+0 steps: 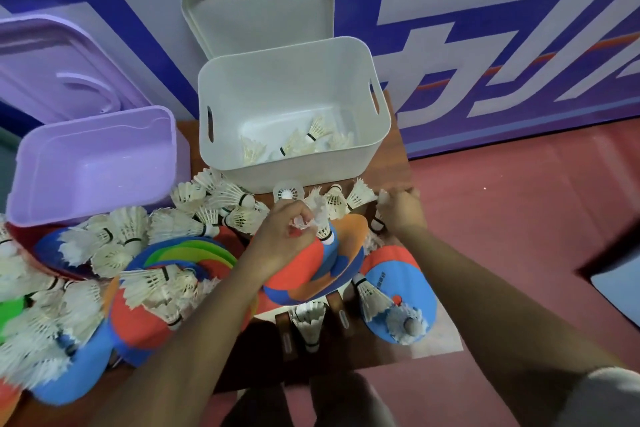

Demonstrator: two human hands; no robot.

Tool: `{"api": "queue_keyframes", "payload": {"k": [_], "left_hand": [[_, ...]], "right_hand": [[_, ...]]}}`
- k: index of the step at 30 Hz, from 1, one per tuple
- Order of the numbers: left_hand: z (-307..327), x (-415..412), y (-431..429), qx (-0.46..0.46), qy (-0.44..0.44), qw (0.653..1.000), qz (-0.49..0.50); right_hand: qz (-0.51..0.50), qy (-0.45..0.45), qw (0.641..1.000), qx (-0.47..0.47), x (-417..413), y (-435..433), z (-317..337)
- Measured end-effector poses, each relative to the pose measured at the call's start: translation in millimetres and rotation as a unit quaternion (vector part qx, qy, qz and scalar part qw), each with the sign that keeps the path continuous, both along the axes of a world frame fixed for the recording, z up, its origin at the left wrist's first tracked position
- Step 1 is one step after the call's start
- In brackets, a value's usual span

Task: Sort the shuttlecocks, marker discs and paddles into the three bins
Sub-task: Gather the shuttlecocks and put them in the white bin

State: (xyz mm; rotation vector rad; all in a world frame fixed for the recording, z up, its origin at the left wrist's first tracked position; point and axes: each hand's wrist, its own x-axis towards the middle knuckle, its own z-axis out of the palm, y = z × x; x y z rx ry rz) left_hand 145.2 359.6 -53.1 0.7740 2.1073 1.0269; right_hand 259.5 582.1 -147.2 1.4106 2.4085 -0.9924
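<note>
White feather shuttlecocks [322, 225] pinched in your left hand [280, 236] and right hand [401, 213] should go next into white plastic bin [287, 180], twelve o'clock.

Shuttlecocks, marker discs and paddles before two open bins.
The white bin [221, 87] holds several feathered shuttlecocks [311, 135]; the lilac bin [93, 149] stands just left of it. Loose white shuttlecocks [214, 204] lie heaped over nested coloured marker discs [187, 250] and overlapping orange-and-blue paddles [298, 263]. The left hand [280, 236] pinches one shuttlecock [320, 218] by its feathers; the right hand [401, 211] grips another shuttlecock [382, 197].
</note>
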Motion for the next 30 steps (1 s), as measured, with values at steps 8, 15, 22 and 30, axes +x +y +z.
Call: {"api": "queue_keyframes", "payload": {"k": [8,15,22,30], "left_hand": [[15,-10,9,0.009,-0.034,0.999,-0.031],[36,-17,-20,0.075,-0.141,0.986,0.040],[57,-30,-80,0.045,-0.142,0.986,0.075],[51,-118,-189,-0.139,0.188,0.919,0.318]], "right_hand": [[-0.062,0.345,0.935,-0.050,2,-52,113],[0.048,0.336,0.915,-0.216,-16,-105,123],[0.007,0.317,0.880,-0.355,-49,-155,132],[0.063,0.289,0.914,-0.279,-82,-207,130]]}}
